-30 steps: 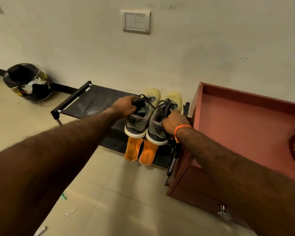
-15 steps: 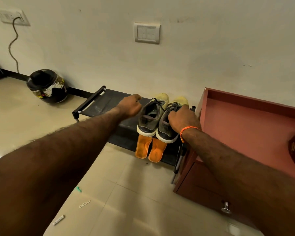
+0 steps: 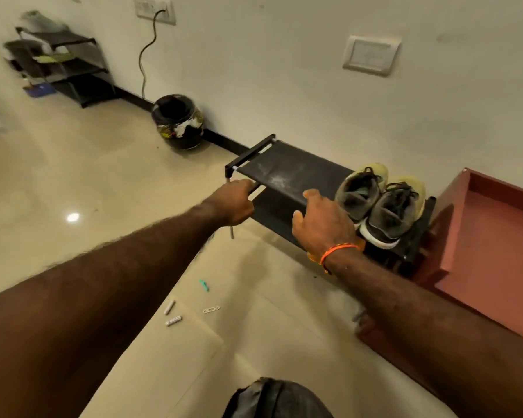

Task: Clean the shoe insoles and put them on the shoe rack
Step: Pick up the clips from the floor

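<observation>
Both hands apparently hold the shoe rack's front rail.
</observation>
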